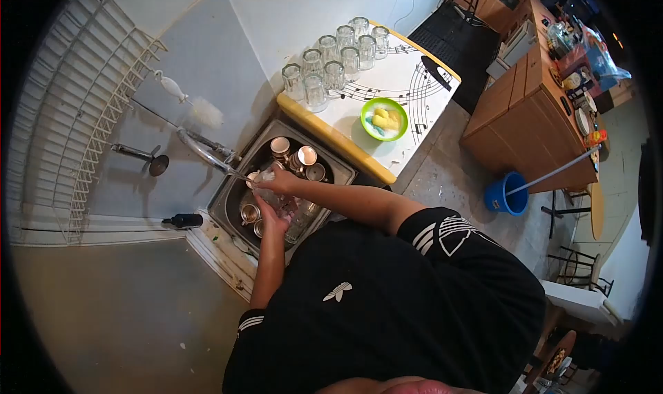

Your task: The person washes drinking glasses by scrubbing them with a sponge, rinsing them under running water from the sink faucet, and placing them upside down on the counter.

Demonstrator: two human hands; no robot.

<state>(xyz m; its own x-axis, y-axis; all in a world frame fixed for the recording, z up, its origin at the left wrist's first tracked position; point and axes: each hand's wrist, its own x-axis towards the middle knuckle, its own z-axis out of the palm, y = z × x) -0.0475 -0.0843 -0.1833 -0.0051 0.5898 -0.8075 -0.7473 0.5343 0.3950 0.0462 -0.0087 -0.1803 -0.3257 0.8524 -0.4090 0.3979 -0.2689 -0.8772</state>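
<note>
Under the faucet (207, 152), my left hand (275, 218) and my right hand (277, 180) are held together over the metal sink (278, 128). Between them is a clear glass (266, 178), with my right hand's fingers around its upper part and my left hand at its lower side. Water seems to run onto it. In the sink around my hands lie several copper-coloured cups (280, 145) and some clear glasses (301, 223), partly hidden by my hands.
Several upturned glasses (350, 60) stand on the white table (352, 104) beside a green bowl (384, 119) with sponges and suds. A wire rack (65, 111) and a brush (205, 112) hang on the wall. A blue bucket (506, 194) stands on the floor.
</note>
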